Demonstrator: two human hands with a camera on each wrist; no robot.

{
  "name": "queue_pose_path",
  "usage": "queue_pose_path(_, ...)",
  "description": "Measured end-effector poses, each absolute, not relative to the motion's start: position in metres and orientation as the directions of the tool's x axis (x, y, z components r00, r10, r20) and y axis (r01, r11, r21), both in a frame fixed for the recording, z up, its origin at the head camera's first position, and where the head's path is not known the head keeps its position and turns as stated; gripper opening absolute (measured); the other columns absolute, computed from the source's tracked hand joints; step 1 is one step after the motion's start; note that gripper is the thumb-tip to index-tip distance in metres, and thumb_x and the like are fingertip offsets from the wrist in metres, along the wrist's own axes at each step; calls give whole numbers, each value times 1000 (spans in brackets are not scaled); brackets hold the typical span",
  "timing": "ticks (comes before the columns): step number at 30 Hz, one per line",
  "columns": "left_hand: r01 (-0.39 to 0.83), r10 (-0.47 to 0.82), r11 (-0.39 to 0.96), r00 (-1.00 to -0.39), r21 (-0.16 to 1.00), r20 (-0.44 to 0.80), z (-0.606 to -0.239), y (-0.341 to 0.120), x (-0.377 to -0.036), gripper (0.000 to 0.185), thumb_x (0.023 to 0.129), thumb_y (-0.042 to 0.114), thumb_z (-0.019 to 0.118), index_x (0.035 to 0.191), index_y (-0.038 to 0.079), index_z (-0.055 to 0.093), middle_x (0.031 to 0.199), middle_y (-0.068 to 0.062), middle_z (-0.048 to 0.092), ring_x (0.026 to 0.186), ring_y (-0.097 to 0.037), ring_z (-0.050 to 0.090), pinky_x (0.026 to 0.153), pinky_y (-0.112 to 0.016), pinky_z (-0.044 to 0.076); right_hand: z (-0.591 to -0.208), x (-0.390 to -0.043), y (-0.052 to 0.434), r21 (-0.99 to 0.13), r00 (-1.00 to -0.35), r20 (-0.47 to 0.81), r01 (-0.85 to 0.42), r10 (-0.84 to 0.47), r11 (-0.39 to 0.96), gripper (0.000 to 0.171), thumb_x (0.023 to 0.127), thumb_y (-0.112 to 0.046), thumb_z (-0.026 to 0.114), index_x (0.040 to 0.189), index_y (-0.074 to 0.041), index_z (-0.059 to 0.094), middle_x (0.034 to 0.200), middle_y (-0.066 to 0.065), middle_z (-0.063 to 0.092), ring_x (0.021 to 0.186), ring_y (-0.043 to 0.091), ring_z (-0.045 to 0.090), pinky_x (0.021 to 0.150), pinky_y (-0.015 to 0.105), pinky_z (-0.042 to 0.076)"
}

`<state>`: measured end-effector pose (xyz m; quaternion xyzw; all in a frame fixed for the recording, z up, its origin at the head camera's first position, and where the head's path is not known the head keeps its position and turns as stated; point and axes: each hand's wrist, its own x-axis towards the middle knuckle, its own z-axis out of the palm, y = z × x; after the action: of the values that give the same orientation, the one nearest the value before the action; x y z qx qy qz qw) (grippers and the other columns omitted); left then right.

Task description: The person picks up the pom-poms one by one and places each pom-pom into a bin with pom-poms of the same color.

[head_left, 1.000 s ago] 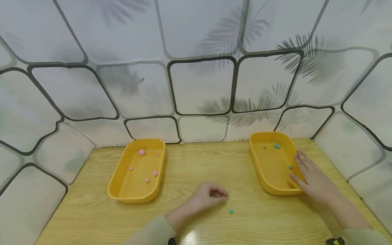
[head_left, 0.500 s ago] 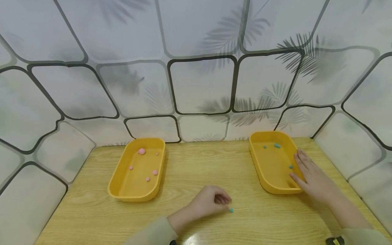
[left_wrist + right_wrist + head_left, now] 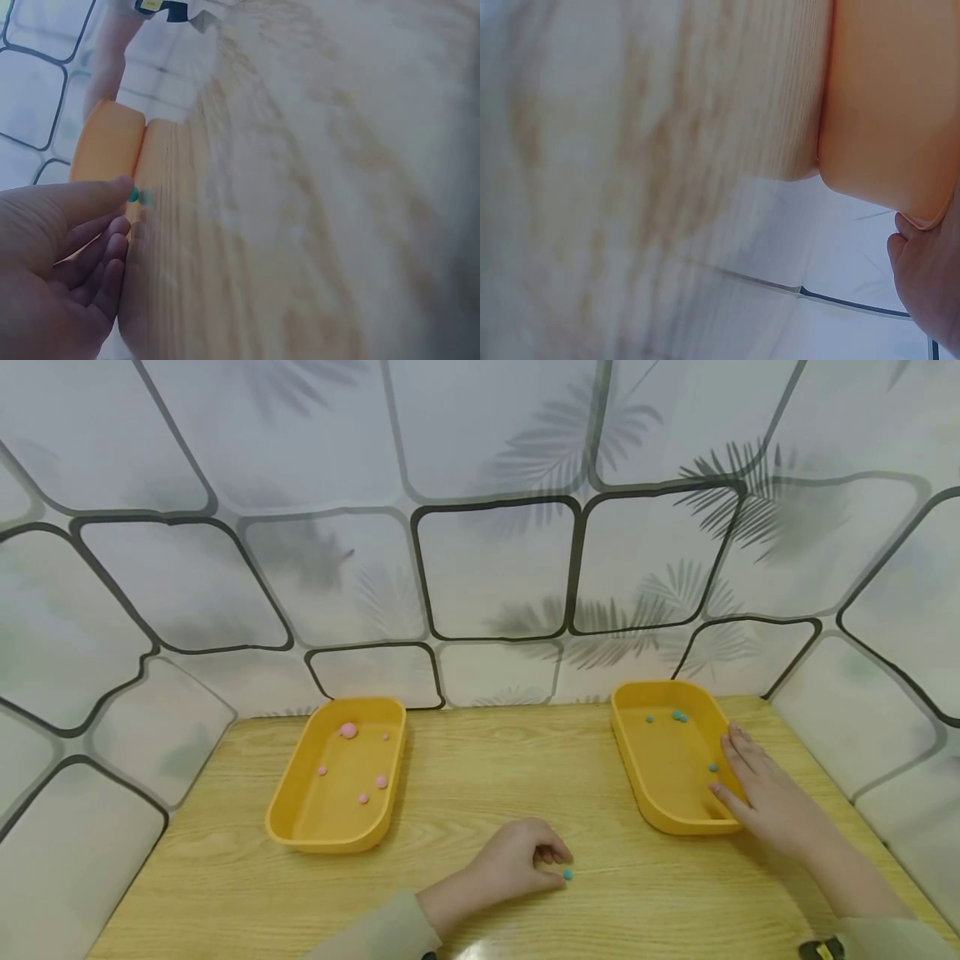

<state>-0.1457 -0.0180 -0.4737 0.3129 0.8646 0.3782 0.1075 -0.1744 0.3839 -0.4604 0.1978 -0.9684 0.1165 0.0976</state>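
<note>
A small teal ball lies on the wooden table near the front middle. My left hand is right beside it, thumb and forefinger apart, one on either side of the ball. In the left wrist view the thumb tip overlaps the edge of the teal ball, and the other fingers are loosely bent. To the right, my right hand rests along the right rim of a yellow tray, fingers straight and thumb over the inner side. Several small teal balls lie in that tray.
A second yellow tray stands on the left with several pink balls of different sizes. The wooden tabletop runs between the trays. Patterned white panels rise behind the table and at both sides.
My left hand has shifted slightly right and toward me, bringing the thumb and forefinger up to the teal ball. The ball and the right hand have stayed in place.
</note>
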Motion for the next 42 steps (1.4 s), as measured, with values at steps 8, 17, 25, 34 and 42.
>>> queue_pose_path(8, 504, 622, 564, -781, 654, 65, -475, -14, -143, 16, 85, 12, 91, 98, 15, 83, 91, 9, 74, 78, 11, 55, 73, -4, 50, -461, -175, 384, -185, -903, 233, -406, -362, 895, 76, 113, -32, 50, 162, 17, 18, 176, 26, -3, 167, 32, -7, 123, 12, -21)
queue_pose_path(17, 516, 622, 576, -780, 635, 69, -475, -12, -142, 10, 87, 12, 89, 93, 16, 83, 87, 11, 72, 76, 12, 52, 72, -4, 49, -463, -174, 384, -174, -899, 245, -408, -362, 896, 76, 113, -32, 50, 161, 17, 19, 176, 25, -3, 166, 20, -15, 123, 12, -21)
queue_pose_path(25, 525, 630, 570, -773, 631, 74, -475, -12, -141, 6, 88, 13, 88, 90, 16, 83, 84, 11, 71, 72, 11, 50, 68, -4, 48, -463, -174, 385, -175, -902, 237, -404, -360, 898, 76, 113, -32, 50, 162, 17, 18, 176, 26, -3, 167, 30, -10, 122, 11, -22)
queue_pose_path(34, 499, 623, 566, -781, 656, 56, -473, -12, -141, 5, 90, 13, 87, 89, 16, 83, 84, 11, 71, 71, 10, 50, 68, -5, 48, -463, -173, 384, -166, -895, 257, -413, -365, 895, 75, 113, -31, 50, 161, 17, 19, 177, 23, -4, 165, 14, -18, 123, 12, -21)
queue_pose_path(42, 469, 608, 550, -792, 691, 54, -474, -12, -143, 3, 92, 15, 85, 93, 16, 83, 86, 11, 73, 73, 13, 53, 70, -5, 50, -463, -173, 384, -162, -892, 264, -416, -367, 895, 75, 113, -31, 50, 161, 18, 20, 176, 25, -3, 163, 9, -20, 122, 11, -21)
